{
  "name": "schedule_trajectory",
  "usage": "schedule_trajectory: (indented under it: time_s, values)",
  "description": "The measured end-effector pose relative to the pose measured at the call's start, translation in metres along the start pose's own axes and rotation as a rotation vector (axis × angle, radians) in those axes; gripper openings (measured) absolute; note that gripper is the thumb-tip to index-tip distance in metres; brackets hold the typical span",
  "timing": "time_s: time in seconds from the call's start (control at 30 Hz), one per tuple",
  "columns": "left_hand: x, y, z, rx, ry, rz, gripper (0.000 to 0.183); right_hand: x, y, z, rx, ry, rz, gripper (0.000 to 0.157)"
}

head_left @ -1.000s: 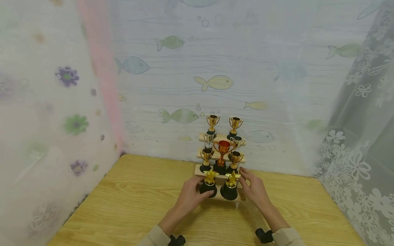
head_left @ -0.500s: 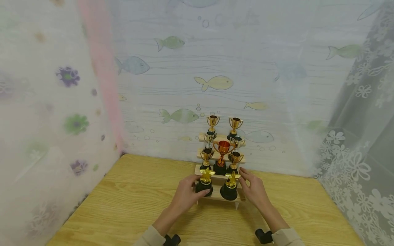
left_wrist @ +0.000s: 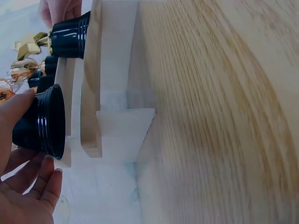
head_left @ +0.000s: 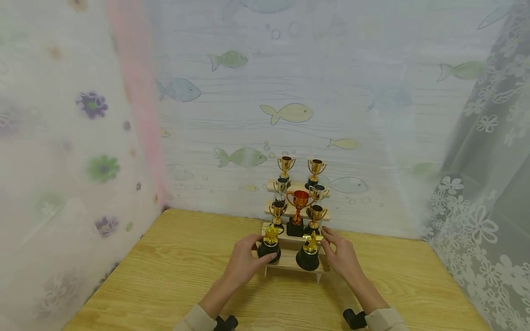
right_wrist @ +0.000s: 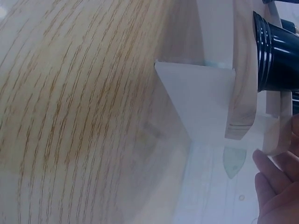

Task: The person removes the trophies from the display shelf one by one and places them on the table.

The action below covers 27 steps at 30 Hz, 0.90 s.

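Note:
My left hand grips a gold star trophy by its black base, at the left end of the lowest step. In the left wrist view the base's hollow underside shows, tilted and apart from the plank. A matching star trophy stands on the right part of that step. My right hand holds the right end of the wooden tiered display stand, thumb and fingers at the end of the second plank. In the right wrist view its fingers lie right at that plank end.
Small gold and silver trophy cups stand in pairs on the upper steps. A larger red-orange cup is between the second-step pair. The stand is on a wood-grain table, before a fish-patterned curtain.
My left hand has moved left with the star trophy, from over the lowest step to its left end, widening the gap to the other star trophy. My right hand has stayed put.

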State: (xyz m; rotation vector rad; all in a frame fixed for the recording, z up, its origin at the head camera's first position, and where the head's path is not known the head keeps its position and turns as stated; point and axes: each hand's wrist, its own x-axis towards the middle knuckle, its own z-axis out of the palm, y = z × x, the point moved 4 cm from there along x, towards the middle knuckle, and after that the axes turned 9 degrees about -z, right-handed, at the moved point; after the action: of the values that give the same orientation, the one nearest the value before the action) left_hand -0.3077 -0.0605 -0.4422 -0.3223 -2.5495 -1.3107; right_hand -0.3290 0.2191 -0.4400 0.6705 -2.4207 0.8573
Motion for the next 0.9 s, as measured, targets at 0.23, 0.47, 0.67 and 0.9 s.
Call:
schedule_trajectory:
  time_s: [0.23, 0.47, 0.67, 0.9]
  values:
    - [-0.002, -0.002, -0.007, -0.022, 0.014, -0.009, 0.051, 0.0, 0.0, 0.0, -0.011, 0.002, -0.002, 0.035]
    - [-0.003, -0.008, -0.017, 0.01, 0.065, -0.015, 0.051, -0.001, 0.0, 0.0, -0.01, 0.01, -0.008, 0.035]
    - [-0.003, -0.013, -0.024, 0.039, 0.079, -0.027, 0.052, -0.001, -0.001, -0.001, -0.017, 0.026, -0.023, 0.035]
    - [-0.003, -0.02, -0.028, 0.031, 0.083, -0.042, 0.05, -0.002, 0.0, 0.0, -0.008, 0.009, -0.004, 0.036]
